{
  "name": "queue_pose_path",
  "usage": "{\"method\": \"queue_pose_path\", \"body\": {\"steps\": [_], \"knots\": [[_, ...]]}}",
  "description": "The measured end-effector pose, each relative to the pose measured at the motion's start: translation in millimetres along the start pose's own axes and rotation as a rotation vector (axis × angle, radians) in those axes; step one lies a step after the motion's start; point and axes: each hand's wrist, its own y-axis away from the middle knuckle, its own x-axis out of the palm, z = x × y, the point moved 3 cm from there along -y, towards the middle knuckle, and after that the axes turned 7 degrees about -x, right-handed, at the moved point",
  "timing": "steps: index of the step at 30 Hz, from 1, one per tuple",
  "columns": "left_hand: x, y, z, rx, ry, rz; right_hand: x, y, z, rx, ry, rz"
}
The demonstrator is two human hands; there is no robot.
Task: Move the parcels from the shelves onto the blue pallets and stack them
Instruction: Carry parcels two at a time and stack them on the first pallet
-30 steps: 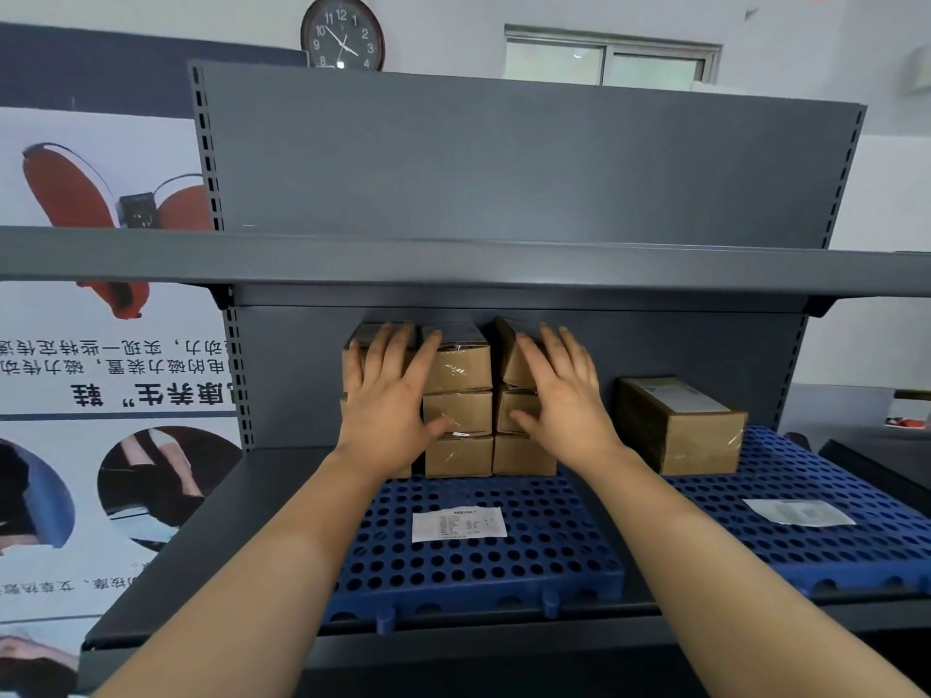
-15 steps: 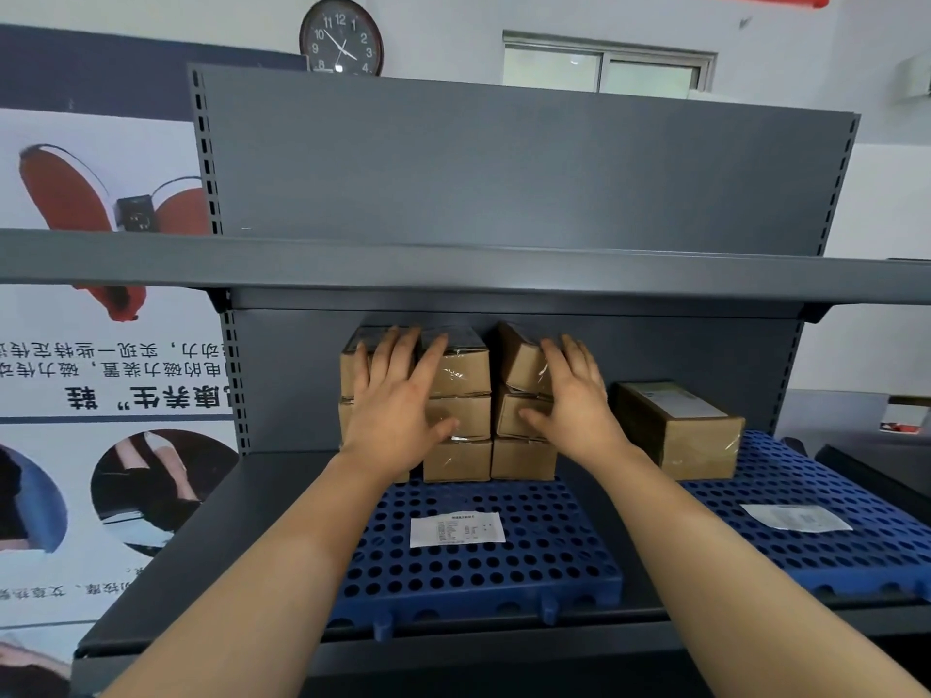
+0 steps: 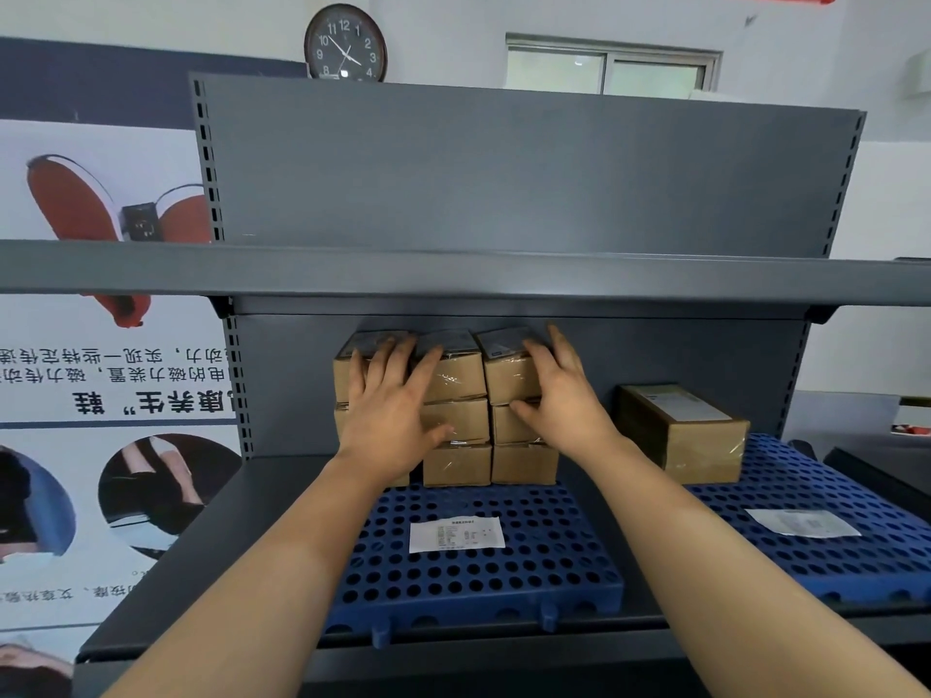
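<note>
Small brown parcels (image 3: 456, 463) wrapped in clear film stand in three columns, three high, at the back of the left blue pallet (image 3: 504, 581). My left hand (image 3: 390, 420) lies flat on the front of the left column, fingers spread. My right hand (image 3: 564, 400) rests against the right column. Its fingers reach over the top parcel (image 3: 506, 382) and its thumb lies across the front. Neither hand lifts a parcel. A larger brown parcel (image 3: 690, 435) sits apart on the right blue pallet (image 3: 831, 561).
Both pallets lie on a grey metal shelf (image 3: 211, 561). An upper shelf board (image 3: 453, 274) hangs low over the stack. A white paper label (image 3: 456, 534) lies on the left pallet, another label (image 3: 801, 522) on the right one. A poster wall stands to the left.
The tilted right column now stands square against the middle one. My right hand slid up over the top parcel. My left hand stayed pressed on the left column.
</note>
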Motion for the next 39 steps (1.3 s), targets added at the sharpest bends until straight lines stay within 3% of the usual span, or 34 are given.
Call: {"method": "queue_pose_path", "body": {"steps": [18, 22, 25, 32, 39], "knots": [[-1, 0, -3, -0.001, 0.026, -0.008, -4, 6, -2, 0.009, -0.014, 0.009], [-4, -4, 8, -0.116, -0.031, -0.046, -3, 4, 0, -0.026, 0.055, -0.009], [-3, -7, 17, -0.201, -0.047, 0.040, -2, 2, 1, -0.033, 0.093, -0.001], [0, -12, 10, -0.102, -0.066, 0.010, 1, 2, 1, 0.010, 0.070, -0.009], [0, -12, 13, -0.116, -0.065, 0.019, -1, 2, 0, 0.022, 0.081, -0.013]]}}
